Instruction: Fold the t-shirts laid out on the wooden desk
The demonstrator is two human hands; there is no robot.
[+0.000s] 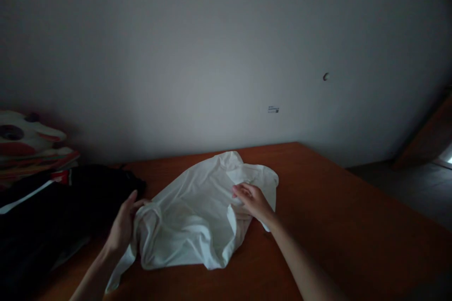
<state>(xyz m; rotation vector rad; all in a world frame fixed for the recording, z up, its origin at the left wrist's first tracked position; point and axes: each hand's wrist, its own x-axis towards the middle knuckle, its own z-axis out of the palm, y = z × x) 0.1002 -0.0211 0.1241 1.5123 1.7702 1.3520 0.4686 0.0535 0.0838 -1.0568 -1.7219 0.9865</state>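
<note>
The right hand's grip is curled over the right part of a crumpled, thin white cloth garment; whether it pinches the fabric I cannot tell. The left hand's grip is spread, thumb raised apart from the fingers, which touch the garment's left edge. The garment lies on a reddish-brown wooden surface, near a heap of black fabric at left. Behind stands a pale grey wall.
</note>
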